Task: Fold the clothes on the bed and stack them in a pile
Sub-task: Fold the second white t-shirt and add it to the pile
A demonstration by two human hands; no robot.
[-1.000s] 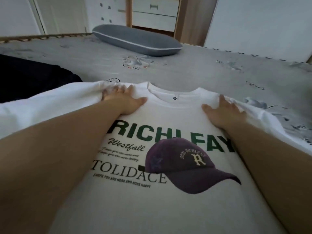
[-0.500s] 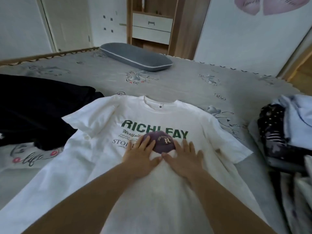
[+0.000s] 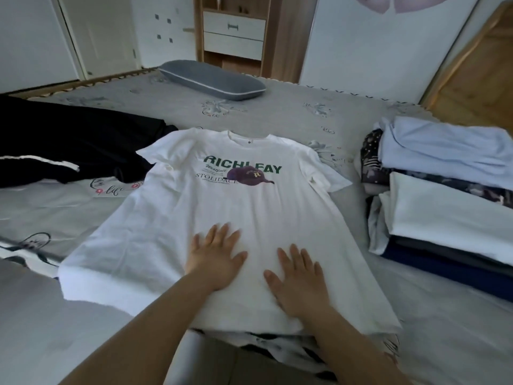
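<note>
Head cam shows the white tee (image 3: 222, 218) spread face-up mid-bed, both hands flat on its lower half — left hand (image 3: 215, 255), right hand (image 3: 298, 276), fingers straight, gripping nothing. Risk: soft, thin cotton could bunch if the palms drag, and the sleeves could fold crooked. Folded pile (image 3: 444, 195) sits right, black garment (image 3: 69, 145) left — limp, slippery-looking.

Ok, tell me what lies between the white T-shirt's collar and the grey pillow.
In the head view, only the bare grey patterned bed cover lies between the white T-shirt collar and the grey pillow; no clothes lie there.
</note>
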